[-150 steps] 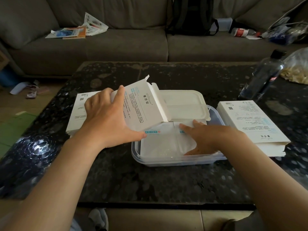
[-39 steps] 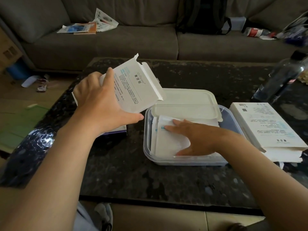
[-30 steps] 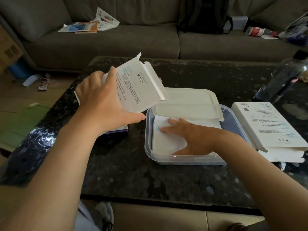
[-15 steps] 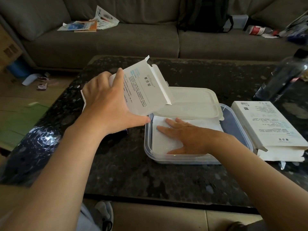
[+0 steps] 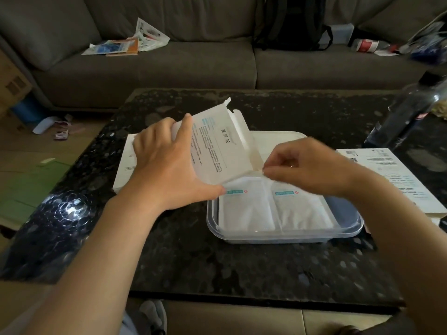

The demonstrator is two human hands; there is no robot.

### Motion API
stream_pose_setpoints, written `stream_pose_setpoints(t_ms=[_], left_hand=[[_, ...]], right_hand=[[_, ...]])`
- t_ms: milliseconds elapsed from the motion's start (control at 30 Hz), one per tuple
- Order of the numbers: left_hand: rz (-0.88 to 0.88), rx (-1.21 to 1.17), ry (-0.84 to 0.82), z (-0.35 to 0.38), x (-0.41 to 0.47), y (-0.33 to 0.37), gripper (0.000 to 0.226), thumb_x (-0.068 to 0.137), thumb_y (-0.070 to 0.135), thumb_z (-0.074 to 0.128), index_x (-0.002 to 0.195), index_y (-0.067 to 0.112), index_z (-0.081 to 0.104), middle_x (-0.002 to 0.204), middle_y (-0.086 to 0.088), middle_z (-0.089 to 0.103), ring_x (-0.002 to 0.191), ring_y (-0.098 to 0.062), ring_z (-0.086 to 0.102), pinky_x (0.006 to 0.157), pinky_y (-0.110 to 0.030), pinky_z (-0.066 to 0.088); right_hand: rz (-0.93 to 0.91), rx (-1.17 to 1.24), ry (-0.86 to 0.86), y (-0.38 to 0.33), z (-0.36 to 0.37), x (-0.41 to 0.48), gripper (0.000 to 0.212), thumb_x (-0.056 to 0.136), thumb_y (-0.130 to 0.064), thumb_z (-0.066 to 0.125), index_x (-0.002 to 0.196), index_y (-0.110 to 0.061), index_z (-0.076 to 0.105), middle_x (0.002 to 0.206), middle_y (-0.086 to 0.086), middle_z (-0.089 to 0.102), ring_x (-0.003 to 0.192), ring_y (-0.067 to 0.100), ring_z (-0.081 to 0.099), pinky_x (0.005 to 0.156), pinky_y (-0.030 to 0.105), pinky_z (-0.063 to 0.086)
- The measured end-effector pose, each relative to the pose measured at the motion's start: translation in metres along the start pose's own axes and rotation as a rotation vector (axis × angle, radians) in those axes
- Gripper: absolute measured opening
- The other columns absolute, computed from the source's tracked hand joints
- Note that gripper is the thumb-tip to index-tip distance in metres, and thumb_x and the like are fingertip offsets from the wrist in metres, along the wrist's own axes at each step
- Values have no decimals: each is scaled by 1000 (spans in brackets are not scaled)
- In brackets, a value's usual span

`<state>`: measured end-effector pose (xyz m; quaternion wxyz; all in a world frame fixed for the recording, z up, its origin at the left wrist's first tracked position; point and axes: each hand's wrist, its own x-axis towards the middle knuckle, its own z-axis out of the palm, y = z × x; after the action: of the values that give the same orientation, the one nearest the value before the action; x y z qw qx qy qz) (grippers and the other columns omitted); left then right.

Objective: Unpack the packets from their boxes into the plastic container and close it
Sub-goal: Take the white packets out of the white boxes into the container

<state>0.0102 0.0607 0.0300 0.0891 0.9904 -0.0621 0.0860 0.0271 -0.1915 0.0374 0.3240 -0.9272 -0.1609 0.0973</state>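
My left hand [image 5: 169,170] grips an open white box [image 5: 217,146] and holds it tilted over the clear plastic container [image 5: 278,239]. My right hand [image 5: 307,165] hovers above the container with its fingers curled. Its thumb and forefinger pinch the top edge of a white packet [image 5: 302,209] right at the box's mouth. A second white packet [image 5: 246,209] lies beside it in the container, its upper end hidden under the box. The container's white lid [image 5: 278,137] lies behind, partly over the far rim.
Another white box [image 5: 124,163] lies flat left of the container, under my left hand. To the right lies one more white box [image 5: 391,180]. A dark bottle [image 5: 408,112] stands at the table's far right. A sofa with papers and a backpack runs behind.
My right hand has lifted off the packets it pressed flat and now pinches at the box's mouth. My left hand has brought the box back over the container.
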Motion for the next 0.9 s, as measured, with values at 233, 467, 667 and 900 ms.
stream_pose_setpoints(t_ms=[233, 467, 667, 900], left_hand=[[95, 33, 3, 6, -1, 17, 139, 48, 84, 74, 153, 26, 4, 149, -2, 19, 140, -27, 18, 117, -48, 14], [203, 88, 68, 17, -6, 37, 132, 46, 84, 61, 151, 19, 15, 144, -8, 29, 132, -29, 28, 115, -50, 21], [230, 117, 109, 22, -6, 39, 130, 46, 81, 63, 150, 16, 21, 142, -12, 34, 131, -32, 32, 115, -56, 22], [226, 104, 130, 24, -5, 37, 129, 46, 81, 63, 149, 15, 23, 142, -14, 34, 132, -34, 32, 115, -56, 21]], right_hand=[[22, 228, 317, -5, -5, -5, 11, 88, -24, 77, 85, -16, 69, 75, -5, 71, 55, 11, 69, 49, 21, 55], [118, 214, 253, 2, 8, 4, 19, 89, -18, 77, 89, -14, 58, 86, -5, 69, 64, 13, 75, 51, 27, 61], [165, 130, 230, 9, 16, 12, 19, 91, -8, 73, 93, -14, 55, 90, -5, 66, 65, 17, 73, 50, 30, 62], [169, 224, 229, 11, 15, 13, 18, 91, -12, 74, 93, -13, 56, 89, -5, 68, 67, 16, 75, 51, 25, 60]])
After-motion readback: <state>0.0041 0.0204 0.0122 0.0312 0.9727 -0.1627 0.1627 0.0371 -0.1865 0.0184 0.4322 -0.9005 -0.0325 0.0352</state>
